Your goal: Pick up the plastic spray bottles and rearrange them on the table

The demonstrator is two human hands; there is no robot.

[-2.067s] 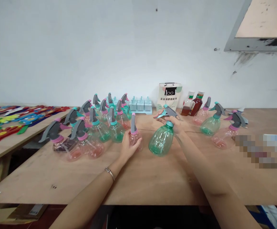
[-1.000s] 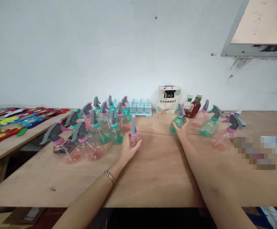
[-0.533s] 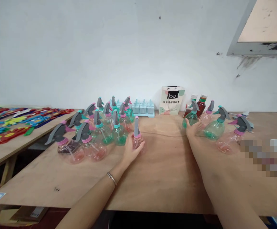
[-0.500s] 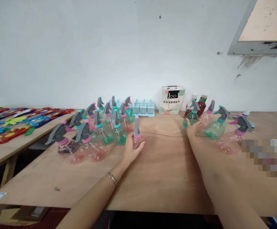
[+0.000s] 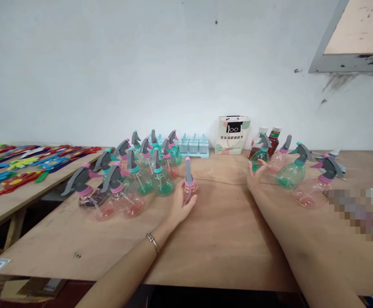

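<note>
My left hand (image 5: 181, 204) is wrapped round a small pink spray bottle (image 5: 190, 188) with a grey trigger head, upright on the wooden table. My right hand (image 5: 256, 173) has its fingers apart in front of a green spray bottle (image 5: 264, 147), partly hiding its body; nothing is gripped in it. To the left of my left hand stand several pink and green spray bottles (image 5: 163, 182) in a group. Beyond my right hand are a pink bottle (image 5: 279, 160), a green one (image 5: 290, 173) and another pink one (image 5: 313, 192).
A paper bag (image 5: 232, 143) stands by the wall, with red sauce bottles (image 5: 273, 143) to its right and a light blue popsicle mould (image 5: 193, 147) to its left. Colourful hand-shaped items (image 5: 22, 162) cover the left table. A blurred patch (image 5: 359, 214) lies at the right.
My right hand has come slightly left and towards me, its fingers loosening from the green bottle. My left hand and its pink bottle have shifted slightly right.
</note>
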